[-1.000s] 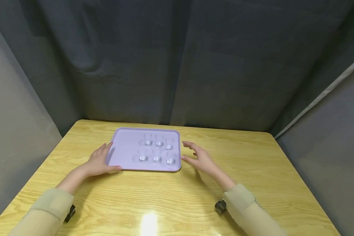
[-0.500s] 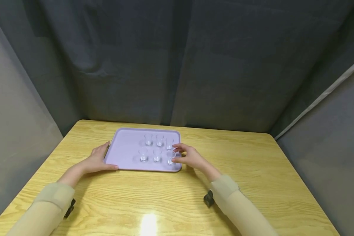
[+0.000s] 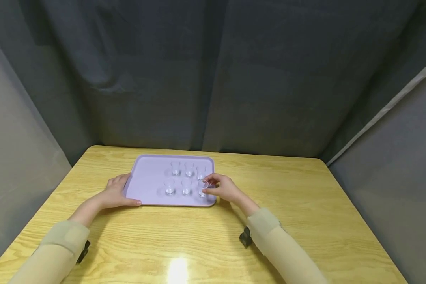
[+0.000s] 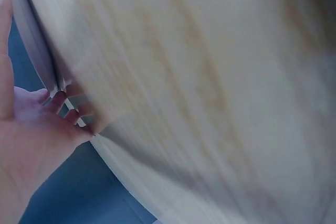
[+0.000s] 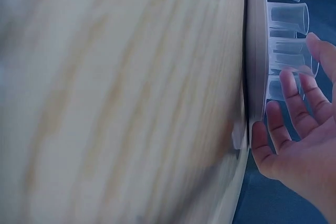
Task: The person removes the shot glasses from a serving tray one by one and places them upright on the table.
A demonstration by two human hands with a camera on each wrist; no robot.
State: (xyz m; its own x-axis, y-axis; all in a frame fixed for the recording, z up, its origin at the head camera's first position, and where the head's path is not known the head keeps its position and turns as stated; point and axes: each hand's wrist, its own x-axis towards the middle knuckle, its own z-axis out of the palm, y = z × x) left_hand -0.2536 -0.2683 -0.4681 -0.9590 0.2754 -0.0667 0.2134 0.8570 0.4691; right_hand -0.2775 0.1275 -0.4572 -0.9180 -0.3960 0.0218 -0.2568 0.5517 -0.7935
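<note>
A lilac tray (image 3: pixel 149 185) lies on the wooden table, with several small clear cups standing upright in two rows on its right half. My right hand (image 3: pixel 226 189) reaches over the tray's right rim and pinches the front right cup (image 3: pixel 201 193) near its top, thumb on the near side. In the right wrist view, that cup (image 5: pixel 290 59) sits between thumb and fingers, the other fingers spread beside the tray edge. At the tray's left front corner rests my left hand (image 3: pixel 114 194), fingers along the left rim and thumb stretched along the front edge.
The wooden table (image 3: pixel 184 236) extends in front of the tray and to its right. A dark curtain (image 3: pixel 213 79) hangs behind the table, and grey panels (image 3: pixel 17 110) flank it. Small black devices (image 3: pixel 246 237) are worn under both sleeves.
My right hand has moved left from beside the tray to the front right cup, and its fingers have closed on it. My left hand has slid slightly outward at the tray's corner.
</note>
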